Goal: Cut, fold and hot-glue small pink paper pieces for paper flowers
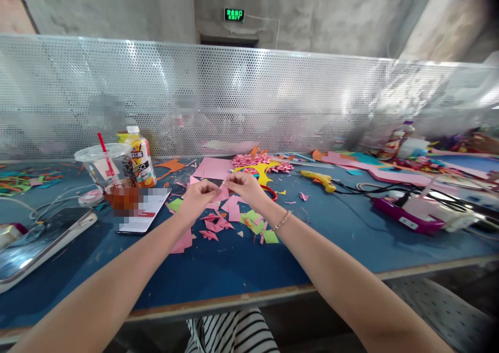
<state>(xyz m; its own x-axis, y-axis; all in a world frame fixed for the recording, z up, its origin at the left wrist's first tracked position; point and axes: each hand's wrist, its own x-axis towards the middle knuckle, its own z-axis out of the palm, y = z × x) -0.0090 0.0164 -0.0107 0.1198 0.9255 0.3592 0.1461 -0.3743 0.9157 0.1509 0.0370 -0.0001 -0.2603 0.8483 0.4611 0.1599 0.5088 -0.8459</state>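
Both hands meet near the middle of the frame, the left hand (198, 196) and right hand (245, 184) each pinching an end of a small pink paper piece (223, 191) between thumb and fingertips, held just above the blue table (218, 270). Right under them there's a scatter of pink and green paper scraps (234, 220), and a pink sheet (212, 168) lies flat just behind. Over at left sit a plastic cup (113, 179) with a red straw and a bottle (141, 158), with a yellow glue gun (319, 179) off to the right.
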